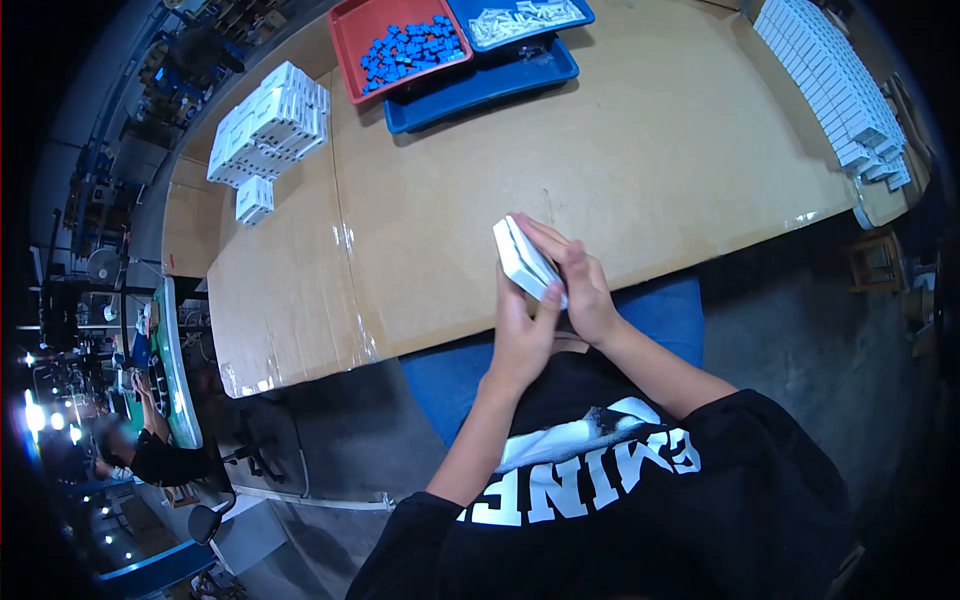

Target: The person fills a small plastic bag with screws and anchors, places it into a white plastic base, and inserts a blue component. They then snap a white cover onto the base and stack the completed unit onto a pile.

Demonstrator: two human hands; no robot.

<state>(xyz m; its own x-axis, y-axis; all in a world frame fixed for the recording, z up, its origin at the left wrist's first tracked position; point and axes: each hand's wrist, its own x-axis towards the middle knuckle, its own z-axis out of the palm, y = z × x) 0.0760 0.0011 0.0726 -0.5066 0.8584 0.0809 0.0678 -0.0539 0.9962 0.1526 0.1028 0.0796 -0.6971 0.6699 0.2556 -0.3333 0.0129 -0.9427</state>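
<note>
A white rectangular case [518, 258] is held up over the front edge of the table, tilted, with a dark gap running along its side. My left hand [522, 335] grips it from below and the left, the thumb lying near its lower end. From the right, my right hand [588, 292] is closed against its other side, with the fingers reaching to the top end. The case's far face is hidden by my fingers, and its exact kind does not show.
On the cardboard-covered table [440, 220] stand stacked white units [268, 120] at left and long rows of white boxes [830, 85] at right. At the back are a red tray [350, 50] of blue parts, a blue tray [480, 105] and white pieces [525, 20]. A co-worker [160, 450] sits far left.
</note>
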